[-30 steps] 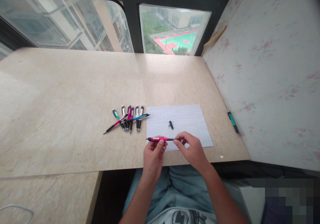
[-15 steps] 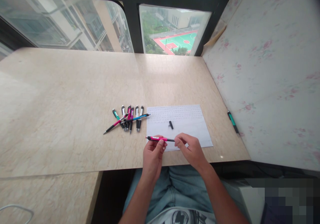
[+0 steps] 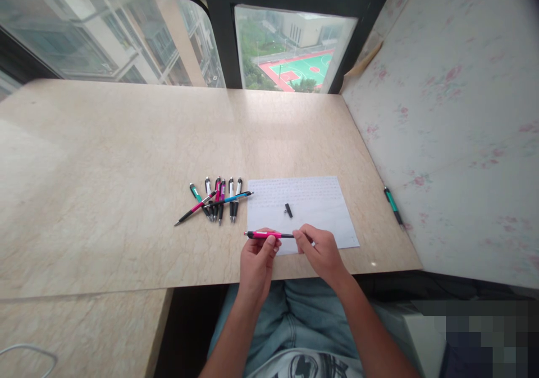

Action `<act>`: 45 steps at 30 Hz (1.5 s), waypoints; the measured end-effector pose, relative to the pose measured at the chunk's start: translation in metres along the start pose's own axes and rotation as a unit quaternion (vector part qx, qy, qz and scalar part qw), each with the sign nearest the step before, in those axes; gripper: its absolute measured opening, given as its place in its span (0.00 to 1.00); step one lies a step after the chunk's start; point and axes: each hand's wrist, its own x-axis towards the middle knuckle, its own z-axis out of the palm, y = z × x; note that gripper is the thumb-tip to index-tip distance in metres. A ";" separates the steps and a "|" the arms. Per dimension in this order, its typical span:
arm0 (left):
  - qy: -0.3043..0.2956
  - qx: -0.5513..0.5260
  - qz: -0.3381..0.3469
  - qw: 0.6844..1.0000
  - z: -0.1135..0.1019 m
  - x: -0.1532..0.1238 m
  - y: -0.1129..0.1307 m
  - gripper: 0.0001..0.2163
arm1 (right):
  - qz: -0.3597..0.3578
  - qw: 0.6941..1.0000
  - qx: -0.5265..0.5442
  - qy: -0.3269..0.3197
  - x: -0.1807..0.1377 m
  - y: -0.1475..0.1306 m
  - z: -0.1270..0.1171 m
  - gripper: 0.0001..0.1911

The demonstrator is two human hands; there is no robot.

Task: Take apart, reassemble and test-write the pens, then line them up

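Note:
A pink and black pen [image 3: 264, 235] lies level in the air over the front of a white sheet of paper [image 3: 311, 198]. My left hand [image 3: 259, 257] is closed on its pink barrel, thumb on the near side. At the pen's right end, the fingertips of my right hand [image 3: 320, 251] pinch the black grip section and hide the tip. On the paper just beyond my hands sits a small black plastic piece [image 3: 288, 210], with a tiny part beside it too small to make out. Lines of writing cover the upper paper.
Left of the paper several pens lie in a loose group, among them a blue pen [image 3: 231, 200] and a green pen [image 3: 196, 194]. Another green pen [image 3: 393, 206] rests against the flowered wall [image 3: 455, 142]. The marble-patterned tabletop [image 3: 126, 198] ends at my lap; windows stand behind it.
Both hands stay almost in place, still on the pen. The right fingers and the pen have shifted very slightly left.

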 end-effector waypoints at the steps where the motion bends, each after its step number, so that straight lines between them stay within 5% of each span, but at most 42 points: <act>1: 0.000 0.000 0.001 1.000 0.000 0.000 0.000 0.09 | 0.006 1.000 0.004 -0.003 0.000 0.000 0.000 0.23; 7: 0.029 -0.010 0.002 1.000 -0.004 0.004 0.003 0.11 | 0.030 0.998 0.047 0.037 0.009 0.011 0.004 0.22; 10: 0.062 -0.021 0.004 0.998 -0.006 0.006 0.006 0.13 | 0.038 0.986 -0.106 0.122 0.021 0.022 0.010 0.13; 13: 0.080 -0.028 0.005 0.996 -0.007 0.007 0.009 0.14 | 0.033 0.953 -0.267 0.137 0.033 0.029 0.020 0.07; 19: 0.088 -0.031 0.006 0.996 -0.010 0.008 0.012 0.15 | 0.044 0.924 -0.351 0.145 0.038 0.030 0.035 0.06; 25: 0.092 -0.031 0.009 0.995 -0.011 0.010 0.011 0.14 | 0.036 0.946 -0.255 0.195 0.029 0.034 0.015 0.07; 32: 0.090 -0.028 0.014 0.995 -0.012 0.012 0.010 0.14 | 0.093 0.987 0.058 0.115 0.005 0.028 -0.012 0.11; 45: 0.078 -0.017 0.003 0.997 -0.005 0.005 0.005 0.14 | 0.031 0.994 0.082 0.065 -0.002 0.010 -0.011 0.07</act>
